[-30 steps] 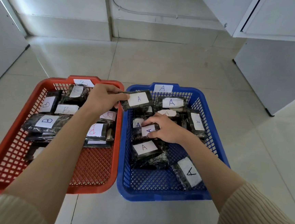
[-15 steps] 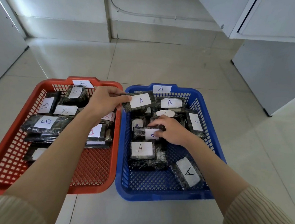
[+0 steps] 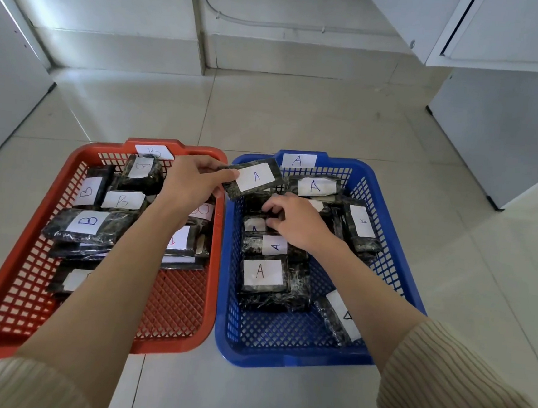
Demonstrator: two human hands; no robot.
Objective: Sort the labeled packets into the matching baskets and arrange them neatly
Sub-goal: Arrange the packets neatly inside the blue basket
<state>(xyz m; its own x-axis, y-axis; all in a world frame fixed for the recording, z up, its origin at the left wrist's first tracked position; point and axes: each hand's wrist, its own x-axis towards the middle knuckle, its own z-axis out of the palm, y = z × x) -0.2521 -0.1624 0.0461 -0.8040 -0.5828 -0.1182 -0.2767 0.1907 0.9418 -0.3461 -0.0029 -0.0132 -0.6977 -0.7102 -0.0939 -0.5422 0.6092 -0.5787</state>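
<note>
Two baskets stand side by side on the floor. The red basket (image 3: 7,317) on the left carries a B tag and holds several dark packets labelled B. The blue basket (image 3: 395,273) on the right carries an A tag and holds several packets labelled A. My left hand (image 3: 191,187) reaches over the red basket and pinches an A packet (image 3: 253,178) above the blue basket's far left corner. My right hand (image 3: 295,220) is inside the blue basket, fingers curled on a dark packet (image 3: 253,223) in the left column; its label is mostly hidden.
Pale floor tiles surround the baskets. A white cabinet (image 3: 508,127) stands at the right, another white panel (image 3: 7,90) at the left, and a low wall step (image 3: 209,49) lies behind. Open floor lies in front of and beyond the baskets.
My right hand left the A packet it held and moved farther back in the blue basket onto another packet. My left hand kept its A packet raised, nearly still.
</note>
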